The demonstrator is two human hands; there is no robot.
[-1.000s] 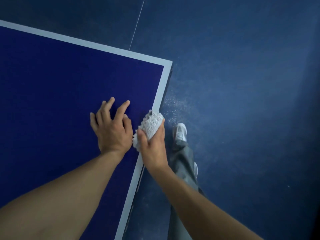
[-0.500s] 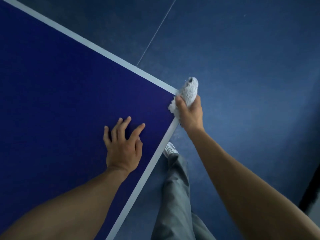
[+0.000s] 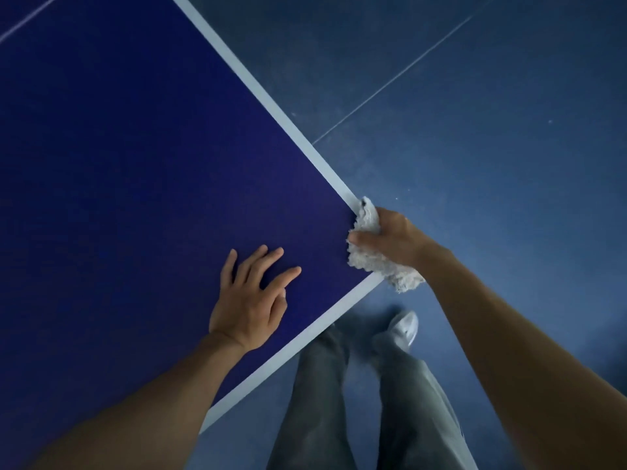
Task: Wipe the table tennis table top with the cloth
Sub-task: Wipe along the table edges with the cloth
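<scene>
The left hand (image 3: pixel 249 300) rested flat on the blue counter (image 3: pixel 135 164) just inside its near edge, fingers (image 3: pixel 268 261) straight and spread apart, holding nothing. At the counter's corner the right hand (image 3: pixel 395 237) gripped a bunched white cloth (image 3: pixel 380 262), its fingers clamped round the fabric. The cloth lay over the white edge stripe (image 3: pixel 271 103) right at that corner, one frayed end hanging past the rim above the floor (image 3: pixel 492 164). Beside the near edge stood grey trousers (image 3: pixel 315 401) and one pale shoe (image 3: pixel 403 327) (blurred) on the dark blue floor, which was crossed by a thin pale seam.
</scene>
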